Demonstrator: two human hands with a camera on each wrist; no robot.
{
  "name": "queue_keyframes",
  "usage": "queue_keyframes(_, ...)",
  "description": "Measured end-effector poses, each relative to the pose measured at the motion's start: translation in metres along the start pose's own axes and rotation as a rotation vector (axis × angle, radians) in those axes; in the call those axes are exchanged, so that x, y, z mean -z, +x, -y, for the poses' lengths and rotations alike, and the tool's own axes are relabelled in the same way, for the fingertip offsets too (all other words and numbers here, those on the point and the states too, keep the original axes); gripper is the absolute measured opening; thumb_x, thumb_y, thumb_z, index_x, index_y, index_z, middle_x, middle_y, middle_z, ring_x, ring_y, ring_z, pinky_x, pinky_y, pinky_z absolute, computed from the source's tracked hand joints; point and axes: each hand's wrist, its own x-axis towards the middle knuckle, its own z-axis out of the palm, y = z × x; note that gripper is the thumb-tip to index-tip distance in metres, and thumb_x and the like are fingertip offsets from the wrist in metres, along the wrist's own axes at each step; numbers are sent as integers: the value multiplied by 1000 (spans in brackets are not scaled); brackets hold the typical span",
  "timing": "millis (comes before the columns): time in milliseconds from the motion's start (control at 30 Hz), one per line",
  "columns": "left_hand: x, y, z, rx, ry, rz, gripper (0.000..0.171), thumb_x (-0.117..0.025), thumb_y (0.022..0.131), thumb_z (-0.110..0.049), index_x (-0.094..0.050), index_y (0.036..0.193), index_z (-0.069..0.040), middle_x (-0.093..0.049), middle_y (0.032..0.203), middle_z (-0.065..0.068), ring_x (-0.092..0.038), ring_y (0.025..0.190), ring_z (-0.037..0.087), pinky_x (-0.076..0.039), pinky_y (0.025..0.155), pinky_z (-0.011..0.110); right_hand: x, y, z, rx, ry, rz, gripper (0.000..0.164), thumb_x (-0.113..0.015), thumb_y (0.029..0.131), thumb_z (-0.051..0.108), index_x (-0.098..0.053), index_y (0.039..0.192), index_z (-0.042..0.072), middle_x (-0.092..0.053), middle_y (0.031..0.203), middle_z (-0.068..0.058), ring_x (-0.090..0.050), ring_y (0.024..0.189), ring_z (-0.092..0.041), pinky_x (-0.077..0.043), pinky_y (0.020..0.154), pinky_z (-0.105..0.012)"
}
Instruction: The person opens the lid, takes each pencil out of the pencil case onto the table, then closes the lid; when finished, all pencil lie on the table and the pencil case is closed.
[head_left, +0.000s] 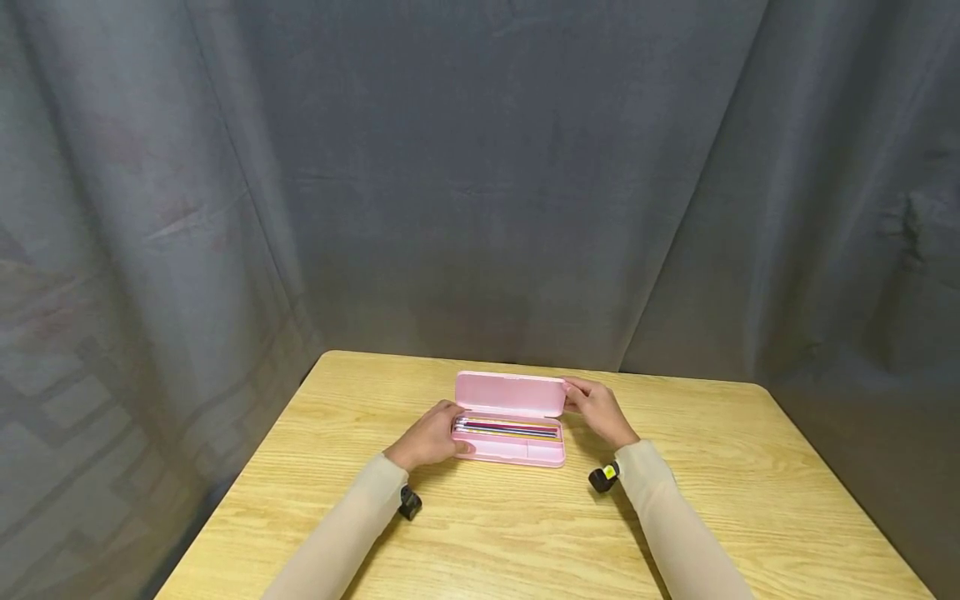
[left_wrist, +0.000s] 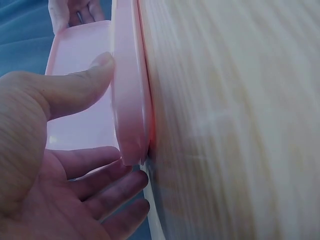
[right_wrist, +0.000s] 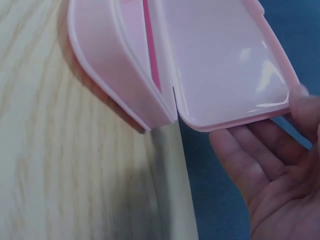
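Observation:
A pink pencil case (head_left: 546,452) lies on the table with its lid (head_left: 510,394) raised at the back. Several pencils (head_left: 510,428) lie side by side in the rear compartment, and the front part has a divider. My left hand (head_left: 431,437) holds the case's left end, thumb over the front rim. In the left wrist view its fingers (left_wrist: 127,187) reach around that end. At the lid's upper right corner, my right hand (head_left: 600,412) pinches the edge. The right wrist view has the thumb (right_wrist: 303,107) on the lid's rim and the other fingers against its side and back.
The wooden table (head_left: 480,533) carries the case towards its far edge. Grey curtains (head_left: 480,183) hang behind the table and on both sides. A dark wrist camera (head_left: 409,503) sits on the left wrist, another camera (head_left: 602,478) on the right.

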Motion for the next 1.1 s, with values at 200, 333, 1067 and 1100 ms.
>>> queue_keyframes(200, 2, -1, -2, -11, -11, 15, 75, -82, 86, -34, -51, 146, -4, -51, 148, 12, -54, 132, 31, -46, 112, 50, -2, 6, -2, 11, 1, -41, 37, -49, 108, 15, -60, 136, -5, -70, 119, -28, -72, 96, -23, -59, 91, -47)
queue_keyframes(333, 3, -2, -5, -20, -11, 26, 73, -81, 86, -34, -52, 146, -4, -52, 145, 11, -58, 114, 22, -51, 103, 46, -4, 8, -1, -4, -24, -74, 34, -51, 106, 13, -63, 134, -2, -72, 114, -25, -72, 91, -23, -61, 86, -45)
queue_keyframes(1067, -1, -2, -4, -42, 24, -2, 72, -83, 85, -30, -53, 144, -2, -53, 145, 14, -56, 130, 31, -47, 111, 48, -13, 31, -10, 51, -312, -164, 31, -64, 93, 3, -72, 123, 6, -69, 97, -15, -61, 83, -22, -45, 67, -24)
queue_keyframes(1100, -1, -2, -4, -44, 22, -4, 72, -83, 85, -30, -54, 144, -2, -53, 145, 15, -56, 129, 32, -47, 111, 48, -13, 31, -11, 55, -316, -164, 32, -64, 93, 1, -72, 123, 6, -69, 96, -15, -61, 83, -22, -45, 67, -24)
